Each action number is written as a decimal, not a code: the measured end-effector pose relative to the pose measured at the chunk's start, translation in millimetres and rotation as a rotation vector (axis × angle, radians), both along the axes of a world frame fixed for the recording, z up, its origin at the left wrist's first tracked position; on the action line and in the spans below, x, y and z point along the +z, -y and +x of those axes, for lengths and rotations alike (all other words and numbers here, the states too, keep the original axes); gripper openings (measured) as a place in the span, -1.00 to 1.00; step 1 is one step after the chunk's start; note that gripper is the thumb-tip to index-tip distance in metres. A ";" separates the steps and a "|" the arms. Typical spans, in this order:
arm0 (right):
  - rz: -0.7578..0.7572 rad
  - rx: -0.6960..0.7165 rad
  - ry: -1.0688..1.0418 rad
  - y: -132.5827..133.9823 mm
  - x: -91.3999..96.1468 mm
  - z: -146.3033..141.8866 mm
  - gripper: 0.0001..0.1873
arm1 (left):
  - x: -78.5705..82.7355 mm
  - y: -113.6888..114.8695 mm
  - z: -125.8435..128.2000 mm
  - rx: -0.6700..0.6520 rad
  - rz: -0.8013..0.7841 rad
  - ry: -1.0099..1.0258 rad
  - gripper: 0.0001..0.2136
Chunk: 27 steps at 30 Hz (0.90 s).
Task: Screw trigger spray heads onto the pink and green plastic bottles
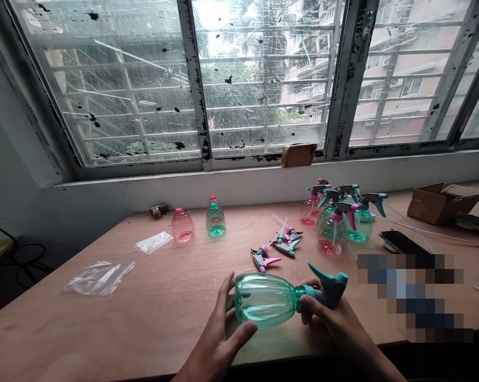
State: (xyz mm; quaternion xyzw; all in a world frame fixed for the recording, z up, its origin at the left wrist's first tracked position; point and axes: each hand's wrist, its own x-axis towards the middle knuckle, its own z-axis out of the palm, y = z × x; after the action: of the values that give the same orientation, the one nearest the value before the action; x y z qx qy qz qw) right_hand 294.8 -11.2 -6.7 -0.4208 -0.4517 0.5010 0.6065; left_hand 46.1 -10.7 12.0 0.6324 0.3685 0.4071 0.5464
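A green translucent spray bottle lies on its side above the wooden table, held between both hands. My left hand cups the bottle's round base, fingers wrapped around it. My right hand grips the neck, at the teal collar and grey spray head. Behind them lie loose spray heads with pink and teal triggers. Several assembled spray bottles, pink and green, stand in a group at the right.
A pink bottle and a green bottle without heads stand at the back left. Plastic bags lie at the left. A phone and a cardboard box are at the right. A window runs behind the table.
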 end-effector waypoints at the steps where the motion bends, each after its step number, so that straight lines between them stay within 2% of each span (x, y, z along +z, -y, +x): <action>1: 0.000 0.001 0.000 -0.3 -0.4 0.1 -0.58 | 0.9 0.2 -0.2 -0.012 -0.021 0.017 -0.18; 5: -0.006 -0.011 -0.005 -1.1 -0.9 -0.1 -0.57 | 2.0 0.6 0.5 -0.057 0.010 0.012 -0.22; 10: -0.002 -0.003 -0.008 -0.6 -0.5 -0.3 -0.57 | -2.2 0.9 0.4 -0.064 0.063 0.002 -0.16; 14: 0.011 -0.007 0.012 -0.2 -0.9 0.5 -0.56 | -1.9 0.0 -1.9 -0.025 0.004 0.030 -0.17; 20: 0.005 -0.004 -0.011 -0.5 -1.8 1.0 -0.54 | 1.7 0.6 -2.5 -0.109 -0.021 0.034 -0.26; 24: 0.001 0.000 -0.027 -0.5 -2.7 0.7 -0.54 | -2.0 1.5 -2.4 -0.082 0.051 0.004 -0.21; 27: 0.005 0.008 -0.009 -0.6 -3.1 0.6 -0.57 | -4.8 0.5 -2.3 -0.066 0.043 0.002 -0.18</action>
State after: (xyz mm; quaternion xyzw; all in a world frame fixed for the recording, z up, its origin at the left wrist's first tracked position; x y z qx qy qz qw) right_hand 295.4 -10.6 -9.9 -0.4150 -0.4520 0.5043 0.6076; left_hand 43.8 -11.2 7.2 0.6555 0.3379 0.3973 0.5462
